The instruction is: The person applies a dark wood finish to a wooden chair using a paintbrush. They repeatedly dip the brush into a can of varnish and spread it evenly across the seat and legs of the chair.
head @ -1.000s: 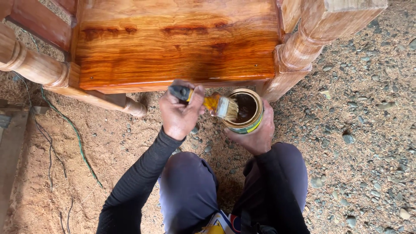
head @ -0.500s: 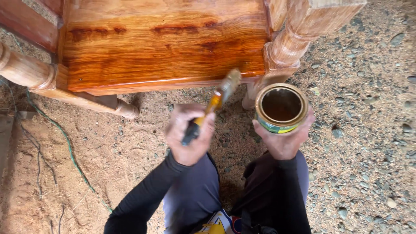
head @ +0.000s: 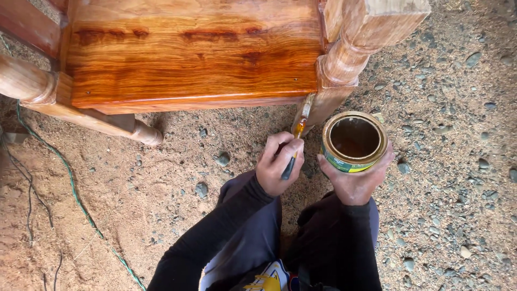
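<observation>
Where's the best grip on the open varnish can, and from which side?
Grip the varnish can around its round side wall, coming from below and the near side, as the right hand does now. The top is open with liquid inside, so likely keep it upright and off the rim. The left hand holds the paintbrush.

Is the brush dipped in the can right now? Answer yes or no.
No, the brush in the left hand touches the wooden leg, beside the can.
</observation>
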